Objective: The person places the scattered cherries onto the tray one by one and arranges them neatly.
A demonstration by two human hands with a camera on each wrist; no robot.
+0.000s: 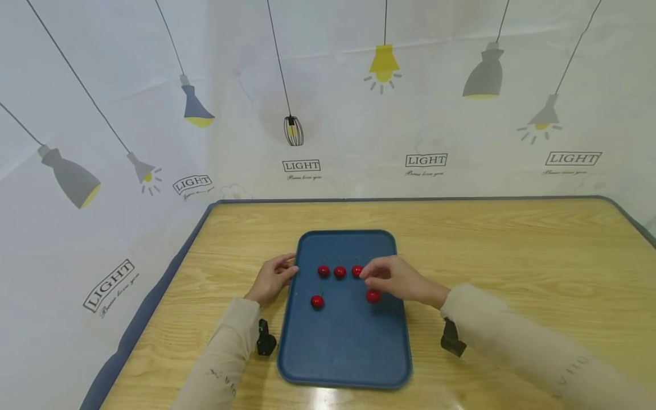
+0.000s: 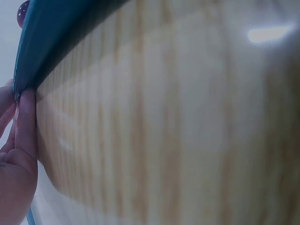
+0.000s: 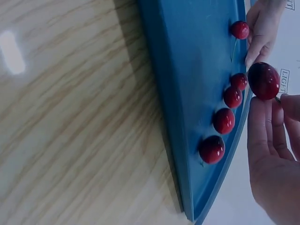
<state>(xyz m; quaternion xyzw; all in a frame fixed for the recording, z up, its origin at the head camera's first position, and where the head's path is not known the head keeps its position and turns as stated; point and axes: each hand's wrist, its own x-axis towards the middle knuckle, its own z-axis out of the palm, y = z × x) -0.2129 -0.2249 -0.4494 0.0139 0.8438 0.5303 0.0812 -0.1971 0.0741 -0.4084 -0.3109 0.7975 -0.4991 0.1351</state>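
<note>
My right hand (image 1: 397, 279) pinches the stem of a red cherry (image 3: 264, 81) between thumb and fingertips. The cherry (image 1: 373, 295) hangs over the right half of a blue tray (image 1: 343, 353). Several other cherries, each with a stem, lie on the tray in a row, such as the middle cherry (image 1: 340, 272); my right hand hides the row's right end in the head view. In front of the row, to the left, lies a single cherry (image 1: 317, 301). My left hand (image 1: 271, 279) holds the tray's left rim, fingertips at the edge in the left wrist view.
The tray lies on a wood-grain table (image 1: 512, 256). A pale wall covering (image 1: 348, 102) printed with hanging lamps rises behind and to the left. Each wrist carries a small black device, the left device (image 1: 265, 339) beside the tray and the right device (image 1: 452, 337) over the table.
</note>
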